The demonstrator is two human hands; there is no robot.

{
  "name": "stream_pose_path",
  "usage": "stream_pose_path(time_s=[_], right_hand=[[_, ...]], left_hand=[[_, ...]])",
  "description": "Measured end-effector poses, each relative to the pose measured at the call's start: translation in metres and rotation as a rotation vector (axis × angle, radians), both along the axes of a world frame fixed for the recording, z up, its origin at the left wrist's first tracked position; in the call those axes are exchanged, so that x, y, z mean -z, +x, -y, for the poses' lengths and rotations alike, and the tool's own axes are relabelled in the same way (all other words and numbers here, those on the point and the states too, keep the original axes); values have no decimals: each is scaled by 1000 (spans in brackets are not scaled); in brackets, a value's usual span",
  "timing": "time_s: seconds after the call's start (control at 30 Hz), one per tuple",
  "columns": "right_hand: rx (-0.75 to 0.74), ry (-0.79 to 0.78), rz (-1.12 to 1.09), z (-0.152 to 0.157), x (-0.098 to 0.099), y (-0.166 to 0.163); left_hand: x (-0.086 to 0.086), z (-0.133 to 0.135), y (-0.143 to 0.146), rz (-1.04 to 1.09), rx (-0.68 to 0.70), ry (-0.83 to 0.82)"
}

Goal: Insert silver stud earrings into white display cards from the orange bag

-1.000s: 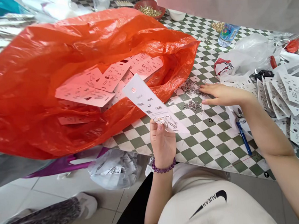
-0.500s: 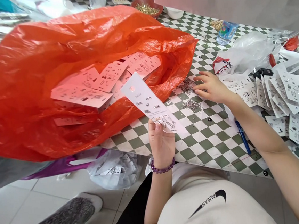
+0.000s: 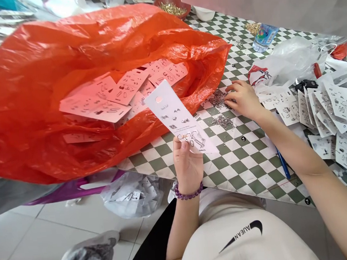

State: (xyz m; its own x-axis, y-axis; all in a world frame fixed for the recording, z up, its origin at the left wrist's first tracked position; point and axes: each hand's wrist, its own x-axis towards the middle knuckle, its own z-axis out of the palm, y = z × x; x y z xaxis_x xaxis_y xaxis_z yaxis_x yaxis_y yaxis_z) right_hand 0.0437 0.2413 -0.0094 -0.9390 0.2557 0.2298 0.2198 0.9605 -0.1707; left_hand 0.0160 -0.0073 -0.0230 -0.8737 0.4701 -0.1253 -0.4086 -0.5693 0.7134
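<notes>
My left hand point(image 3: 186, 161) pinches the lower end of a white earring card point(image 3: 175, 115), which tilts up to the left. Small studs sit in rows on the card, with silver hoop-like pieces near my thumb. On the checkered table, my right hand point(image 3: 243, 99) is at the edge of a pile of tiny metal pieces point(image 3: 217, 98). Its thumb and forefinger are drawn together there, while the other fingers stay a little raised. Whatever lies between those fingertips is too small to make out. A second little pile of silver pieces point(image 3: 223, 121) lies just nearer to me.
A large red plastic bag point(image 3: 92, 40) holding several earring cards point(image 3: 94, 98) gapes at the left. More cards point(image 3: 326, 106) stand bunched at the right, near a blue pen point(image 3: 282, 163). Farther back are a bottle point(image 3: 264, 37) and a red bowl point(image 3: 185, 7) of gold-coloured pieces.
The fingers of my right hand have drawn closer together at the pile. The card in my left hand has shifted slightly to the right. A foot below has moved.
</notes>
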Motion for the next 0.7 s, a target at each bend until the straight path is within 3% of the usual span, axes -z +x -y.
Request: stream_pose_path(time_s=[0.33,0.7], right_hand=[[29,-22,38,-9,-2,3],[130,-31,-23,-26,3,5]], left_hand=[[1,1,0,-24,3,-25],[2,2,0,111,-15,71]])
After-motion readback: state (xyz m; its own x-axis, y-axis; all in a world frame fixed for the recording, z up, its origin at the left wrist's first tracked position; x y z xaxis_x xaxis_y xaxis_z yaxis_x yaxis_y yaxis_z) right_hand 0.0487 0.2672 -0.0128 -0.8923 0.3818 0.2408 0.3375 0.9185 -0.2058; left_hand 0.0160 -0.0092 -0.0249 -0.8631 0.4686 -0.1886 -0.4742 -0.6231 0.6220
